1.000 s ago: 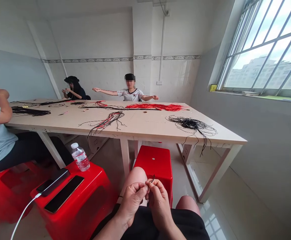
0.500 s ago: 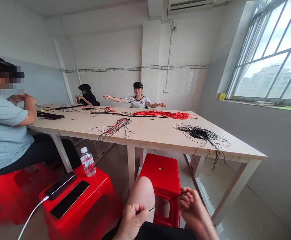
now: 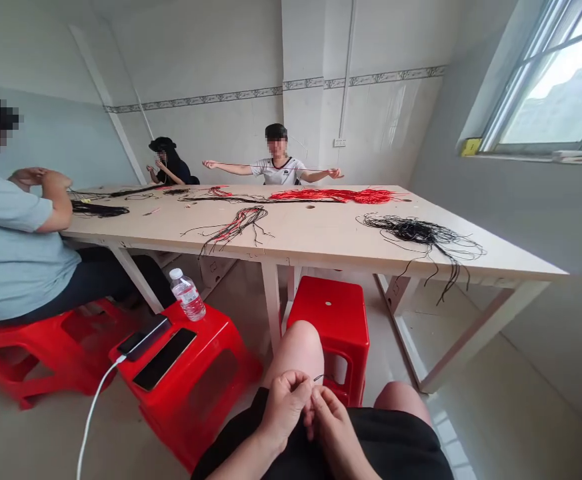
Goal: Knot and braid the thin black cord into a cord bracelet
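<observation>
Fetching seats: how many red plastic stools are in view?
3: a red plastic stool under the seated co-worker, one bearing black phones, one by the table leg; more may be hidden.

Long pale work table (image 3: 311, 237): red cord bundle (image 3: 335, 195) along far edge; black cord tangle (image 3: 421, 231) toward right end; red-and-black strands (image 3: 238, 227) mid-table; dark hank (image 3: 99, 209) at left end. Red plastic stool (image 3: 221, 360) just off near edge: two phones (image 3: 145, 337), water bottle (image 3: 187, 295) on top.
</observation>
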